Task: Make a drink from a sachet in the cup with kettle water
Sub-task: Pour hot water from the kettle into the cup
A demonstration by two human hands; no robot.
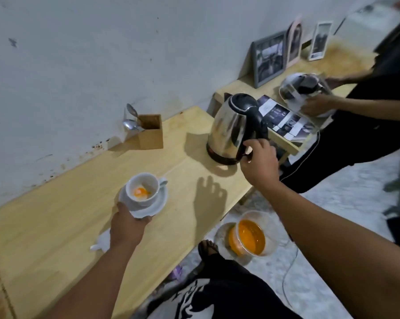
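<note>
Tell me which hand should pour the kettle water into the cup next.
The right hand: it is already at the kettle's black handle. The left hand is occupied at the saucer under the cup, which holds orange powder, so it can steady it.

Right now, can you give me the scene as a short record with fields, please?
cup: white cup on saucer, orange powder inside
left hand: left hand holds the saucer edge
right hand: right hand at the kettle handle
kettle: steel kettle upright on its base, on the wooden table
spoons: spoons in wooden holder
</note>
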